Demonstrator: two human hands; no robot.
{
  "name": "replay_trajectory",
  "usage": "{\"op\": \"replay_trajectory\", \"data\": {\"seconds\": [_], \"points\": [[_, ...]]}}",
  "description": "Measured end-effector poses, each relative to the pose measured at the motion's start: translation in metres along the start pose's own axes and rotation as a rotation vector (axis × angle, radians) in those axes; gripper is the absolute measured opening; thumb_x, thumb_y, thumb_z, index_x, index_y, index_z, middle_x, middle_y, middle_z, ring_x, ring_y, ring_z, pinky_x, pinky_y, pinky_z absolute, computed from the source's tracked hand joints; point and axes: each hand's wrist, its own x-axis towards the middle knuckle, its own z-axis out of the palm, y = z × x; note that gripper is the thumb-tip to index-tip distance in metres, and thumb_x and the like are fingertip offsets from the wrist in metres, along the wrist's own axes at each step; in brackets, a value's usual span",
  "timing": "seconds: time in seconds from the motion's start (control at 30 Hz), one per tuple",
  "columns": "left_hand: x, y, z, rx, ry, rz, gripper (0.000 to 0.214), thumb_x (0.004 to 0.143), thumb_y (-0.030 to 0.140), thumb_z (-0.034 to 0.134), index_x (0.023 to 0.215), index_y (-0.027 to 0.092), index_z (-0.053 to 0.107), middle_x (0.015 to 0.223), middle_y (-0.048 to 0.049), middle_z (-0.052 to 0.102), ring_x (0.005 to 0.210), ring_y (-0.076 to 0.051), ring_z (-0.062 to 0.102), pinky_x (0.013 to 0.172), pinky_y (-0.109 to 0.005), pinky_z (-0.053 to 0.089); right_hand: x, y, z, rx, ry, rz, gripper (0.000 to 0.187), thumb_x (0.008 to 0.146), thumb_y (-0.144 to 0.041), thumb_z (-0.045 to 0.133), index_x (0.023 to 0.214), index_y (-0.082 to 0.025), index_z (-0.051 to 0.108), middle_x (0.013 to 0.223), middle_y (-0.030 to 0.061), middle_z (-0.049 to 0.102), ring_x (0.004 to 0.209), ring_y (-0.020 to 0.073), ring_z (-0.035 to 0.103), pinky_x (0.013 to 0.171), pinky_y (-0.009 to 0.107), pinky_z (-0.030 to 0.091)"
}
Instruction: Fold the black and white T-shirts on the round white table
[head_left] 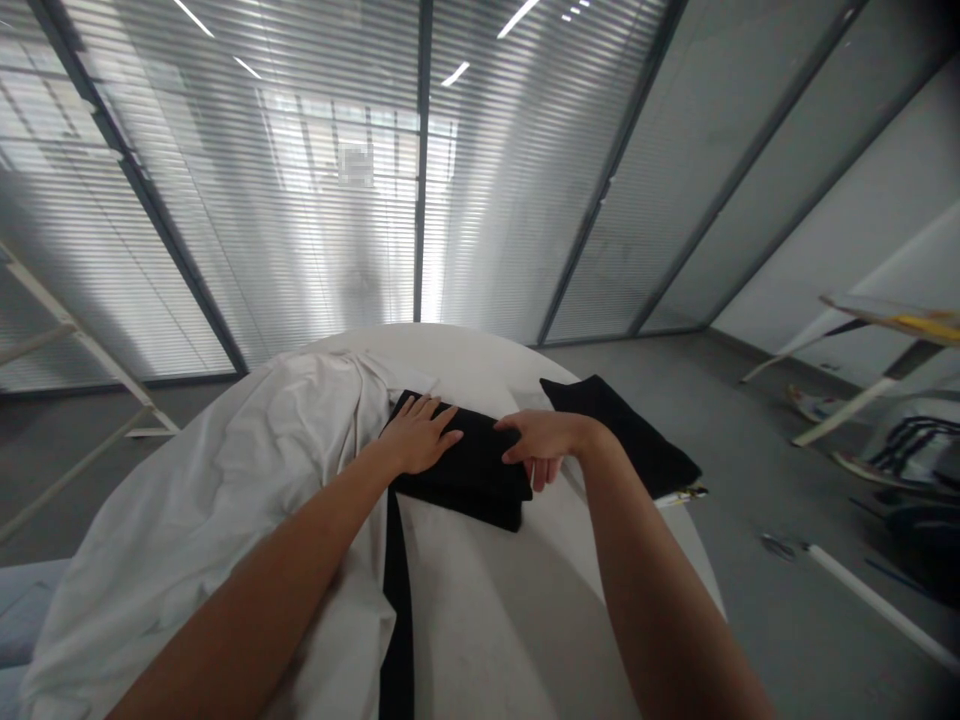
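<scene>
- The folded black cloth [480, 470] lies near the middle of the round white table [487, 610]. Its near edge is thick and layered, and its right corner stands out sharply against the bare tabletop.
- The left hand [420, 432] lies flat on the left part of that cloth, palm down, fingers stretched out and close together. It closes around nothing.
- The right hand [541, 440] sits at the cloth's right end with its fingers bent downward over the edge. Whether they pinch the fabric cannot be told.
- In front of the cloth, toward the person, the tabletop is bare and open between the two forearms. Beyond the cloth a narrow bare band reaches the table's far rim.
- Left of the cloth a crumpled white sheet [225, 480] is heaped up. It touches the cloth's left edge and hangs over the table rim, leaving no free surface on that side.
- From under the cloth's near left corner a black strip [397, 610] runs toward the person along the sheet's edge.
- Right of the cloth, just past the right hand, a second black cloth [626, 430] lies spread out, its far corner reaching the table rim.
- Beyond the cloth stands a glass wall with blinds [337, 200].
- Far to the cloth's right, on the grey floor, lie a white pole [877, 600] and black cables [919, 440].
</scene>
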Motion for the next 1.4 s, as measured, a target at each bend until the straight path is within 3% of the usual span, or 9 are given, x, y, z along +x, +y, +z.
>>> {"op": "replay_trajectory", "data": {"seconds": [0.07, 0.17, 0.3, 0.43, 0.8, 1.0, 1.13, 1.23, 1.4], "points": [[0.000, -0.001, 0.006, 0.018, 0.007, -0.016, 0.071, 0.095, 0.063, 0.018, 0.151, 0.023, 0.033, 0.158, -0.0114, 0.029, 0.148, -0.029, 0.015, 0.118, -0.048, 0.007, 0.002, -0.003, 0.000, -0.179, 0.122, 0.003, 0.057, 0.091, -0.033, 0.054, 0.142, -0.013, 0.040, 0.083, 0.0139, 0.073, 0.079, 0.0279, 0.072, 0.072, 0.040, 0.056], [0.001, -0.001, 0.010, 0.025, 0.013, -0.019, 0.070, 0.095, 0.063, 0.019, 0.151, 0.024, 0.032, 0.158, -0.0095, 0.029, 0.148, -0.028, 0.015, 0.118, -0.048, 0.005, 0.011, -0.011, 0.007, -0.418, 0.542, -0.027, 0.040, 0.095, -0.039, 0.045, 0.118, -0.011, 0.062, 0.114, 0.0225, 0.066, 0.109, 0.0328, 0.063, 0.092, 0.044, 0.048], [0.002, -0.002, 0.011, 0.036, 0.020, -0.014, 0.071, 0.095, 0.062, 0.021, 0.152, 0.022, 0.031, 0.158, -0.0106, 0.028, 0.148, -0.029, 0.014, 0.118, -0.049, 0.005, 0.035, -0.026, 0.037, -0.465, 0.941, -0.004, 0.045, 0.098, -0.040, 0.037, 0.132, -0.016, 0.052, 0.133, 0.0219, 0.054, 0.123, 0.0356, 0.050, 0.098, 0.051, 0.040], [0.004, -0.008, 0.011, 0.054, 0.012, -0.048, 0.061, 0.096, 0.047, 0.029, 0.152, 0.024, 0.031, 0.159, -0.0089, 0.028, 0.147, -0.026, 0.017, 0.119, -0.048, 0.008, 0.069, -0.031, 0.069, -0.445, 1.092, -0.029, 0.050, 0.101, -0.037, 0.024, 0.144, -0.018, 0.041, 0.143, 0.0205, 0.045, 0.133, 0.0350, 0.038, 0.106, 0.057, 0.026], [0.006, -0.030, 0.010, -0.005, 0.083, -0.240, 0.068, 0.095, 0.060, 0.019, 0.150, 0.023, 0.034, 0.159, -0.0095, 0.027, 0.148, -0.029, 0.016, 0.116, -0.047, 0.015, 0.078, -0.028, 0.073, -0.443, 0.966, -0.068, 0.056, 0.099, -0.050, 0.023, 0.132, -0.015, 0.054, 0.142, 0.0197, 0.048, 0.129, 0.0356, 0.041, 0.102, 0.053, 0.030], [0.000, -0.058, 0.004, 0.061, 0.112, -0.378, 0.071, 0.093, 0.064, 0.017, 0.149, 0.026, 0.036, 0.157, -0.0088, 0.031, 0.147, -0.036, 0.013, 0.114, -0.060, 0.002, 0.073, -0.043, 0.087, -0.423, 1.016, 0.055, 0.057, 0.099, -0.046, 0.023, 0.126, -0.009, 0.057, 0.133, 0.0264, 0.053, 0.121, 0.0395, 0.048, 0.106, 0.062, 0.015], [-0.002, -0.068, 0.002, 0.062, 0.119, -0.398, 0.071, 0.093, 0.065, 0.018, 0.142, 0.024, 0.047, 0.155, -0.0105, 0.036, 0.144, -0.037, 0.020, 0.113, -0.062, 0.007, 0.063, -0.047, 0.079, -0.430, 0.967, 0.076, 0.054, 0.097, -0.050, 0.031, 0.124, -0.011, 0.058, 0.128, 0.0249, 0.056, 0.116, 0.0390, 0.053, 0.098, 0.059, 0.032], [-0.002, -0.070, 0.001, 0.055, 0.176, -0.365, 0.056, 0.096, 0.054, 0.021, 0.133, 0.030, 0.056, 0.148, -0.0072, 0.046, 0.139, -0.032, 0.031, 0.111, -0.060, 0.015, 0.049, -0.041, 0.059, -0.433, 0.807, 0.093, 0.057, 0.092, -0.056, 0.040, 0.124, -0.012, 0.058, 0.126, 0.0221, 0.060, 0.116, 0.0391, 0.055, 0.092, 0.053, 0.041], [-0.002, -0.071, 0.006, 0.111, 0.235, -0.344, 0.044, 0.091, 0.040, 0.041, 0.131, 0.030, 0.056, 0.142, -0.0079, 0.052, 0.132, -0.031, 0.040, 0.109, -0.056, 0.021, 0.031, -0.024, 0.027, -0.491, 0.336, -0.027, 0.061, 0.086, -0.063, 0.047, 0.108, -0.010, 0.068, 0.117, 0.0195, 0.067, 0.104, 0.0318, 0.064, 0.082, 0.037, 0.047]]}}
